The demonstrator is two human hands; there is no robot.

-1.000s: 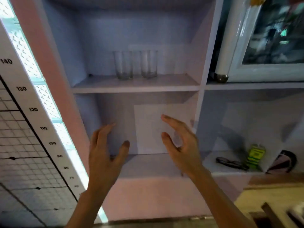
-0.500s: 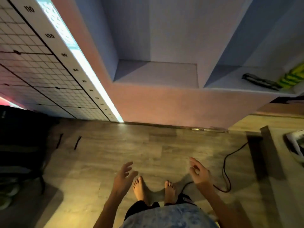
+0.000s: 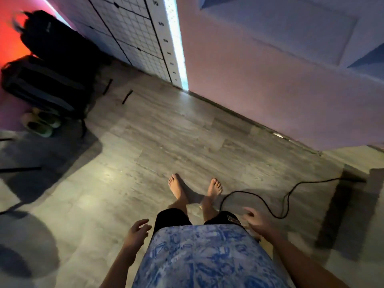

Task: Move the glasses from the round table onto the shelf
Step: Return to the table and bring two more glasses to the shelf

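Black soft backpacks [image 3: 52, 65] slumped far left on grey wood-plank floor [image 3: 145, 142]. Left hand [image 3: 136, 231] low beside blue patterned shirt [image 3: 203, 256], fingers loosely spread, empty. Right hand [image 3: 256, 222] likewise, blurred. Pale lilac shelf unit [image 3: 280, 69] upper right; glasses out of view.

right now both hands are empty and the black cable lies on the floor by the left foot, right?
Not quite. In the head view the cable lies by the right foot, not the left. The left hand and right hand are indeed empty, fingers open.
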